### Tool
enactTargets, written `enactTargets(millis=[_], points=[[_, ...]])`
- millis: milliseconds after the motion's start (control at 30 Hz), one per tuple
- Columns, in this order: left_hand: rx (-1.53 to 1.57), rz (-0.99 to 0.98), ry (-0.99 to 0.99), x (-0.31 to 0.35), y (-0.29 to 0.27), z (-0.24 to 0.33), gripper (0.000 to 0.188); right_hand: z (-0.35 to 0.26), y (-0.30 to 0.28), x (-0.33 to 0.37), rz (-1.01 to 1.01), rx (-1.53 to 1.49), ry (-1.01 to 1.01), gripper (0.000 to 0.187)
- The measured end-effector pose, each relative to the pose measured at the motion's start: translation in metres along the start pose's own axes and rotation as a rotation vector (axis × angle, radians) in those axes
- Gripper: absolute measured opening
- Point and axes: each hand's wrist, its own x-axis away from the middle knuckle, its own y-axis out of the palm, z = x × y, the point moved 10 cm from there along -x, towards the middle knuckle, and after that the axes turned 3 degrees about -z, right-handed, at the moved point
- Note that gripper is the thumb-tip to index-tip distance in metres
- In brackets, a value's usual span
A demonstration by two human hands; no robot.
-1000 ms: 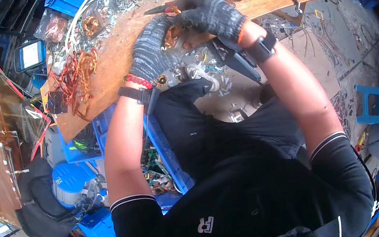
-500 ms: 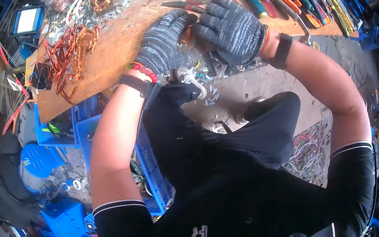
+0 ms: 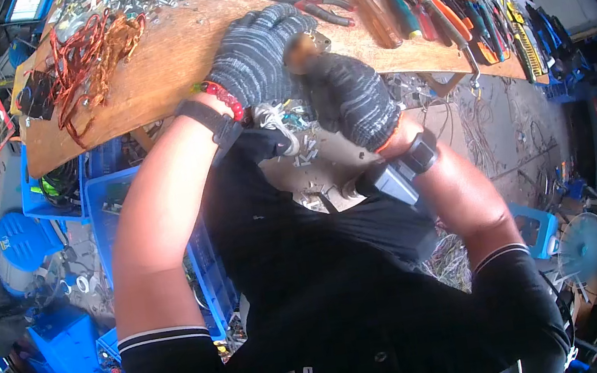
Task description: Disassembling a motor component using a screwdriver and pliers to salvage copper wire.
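Observation:
My left hand (image 3: pixel 257 53), in a grey striped knit glove, is closed at the table's front edge on a small roundish brown part with a metal end (image 3: pixel 301 52). Just right of it and lower, my right hand (image 3: pixel 361 101), in the same kind of glove, is curled closed with its back turned up. Its fingertips meet the part, but blur hides what else they may grip. A pair of pliers (image 3: pixel 310 6) with dark jaws and red-and-black handles lies on the wooden board (image 3: pixel 177 58), just beyond both hands.
A tangle of copper-coloured wire (image 3: pixel 95 70) lies on the board's left. Screwdrivers (image 3: pixel 402 13) and other hand tools crowd the right. Metal scraps cover the far side. Blue crates (image 3: pixel 105 194) stand below left, and loose bits litter the floor (image 3: pixel 312 173).
My right hand has turned from fingers laid forward to a closed curl and moved down and left. The brown part now shows between the hands. The view has shifted slightly.

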Motion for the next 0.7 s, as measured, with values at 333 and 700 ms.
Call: enactTargets(millis=[333,700], points=[[0.107,0.059,0.202,-0.004,-0.008,0.021,0.068,0.032,-0.029,0.023,0.090,-0.337,0.097,0.033],[0.458,0.010,-0.022,-0.010,0.011,-0.015,0.055,0.039,-0.100,0.088,0.660,-0.386,0.011,0.024]])
